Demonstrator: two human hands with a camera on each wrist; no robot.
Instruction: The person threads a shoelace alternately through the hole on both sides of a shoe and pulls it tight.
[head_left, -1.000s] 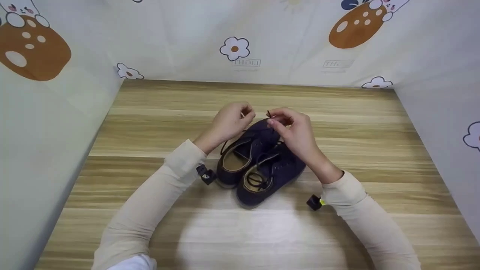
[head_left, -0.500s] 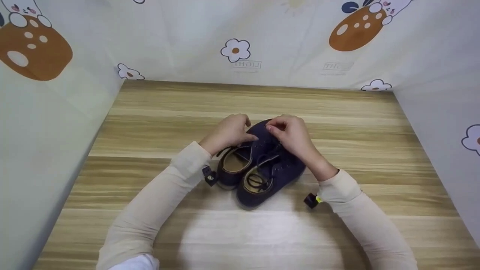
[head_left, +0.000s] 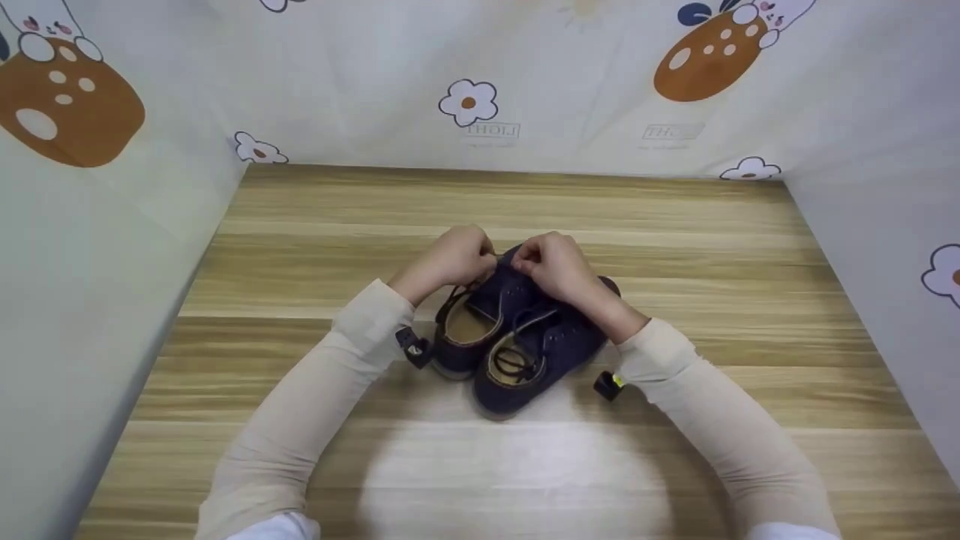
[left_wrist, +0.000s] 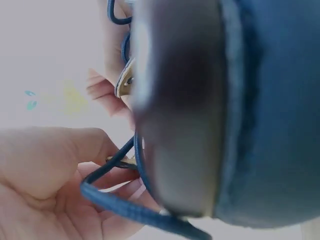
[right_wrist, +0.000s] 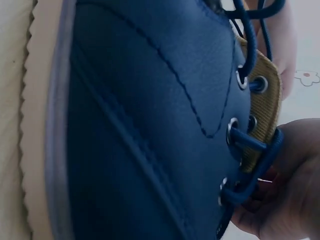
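Note:
A pair of dark navy lace-up shoes stands side by side, with the left shoe [head_left: 455,354] and the right shoe [head_left: 574,349] angled toward the back. My left hand [head_left: 457,256] is at the left shoe's lacing; thumb and fingers pinch the navy shoelace [left_wrist: 131,210] beside a tan flap edge in the left wrist view. From the other side, my right hand [head_left: 556,268] reaches over the right shoe, fingers bent together at the left shoe's front. In the right wrist view, its curled fingers lie by the lower eyelets, partly hidden behind the shoe; lace runs through metal-rimmed eyelets [right_wrist: 233,131].
Loose lace [head_left: 514,364] lies coiled in the right shoe's opening. Under the shoes is a wood-grain tabletop [head_left: 337,247]. Pale printed cloth walls [head_left: 375,82] enclose it at the back and sides. Small black cameras hang at both wrists.
My right hand, earlier holding up a lace end, has come down and left onto the left shoe's front. The left hand lowered with thumb spread, then closed its fingers again beside it.

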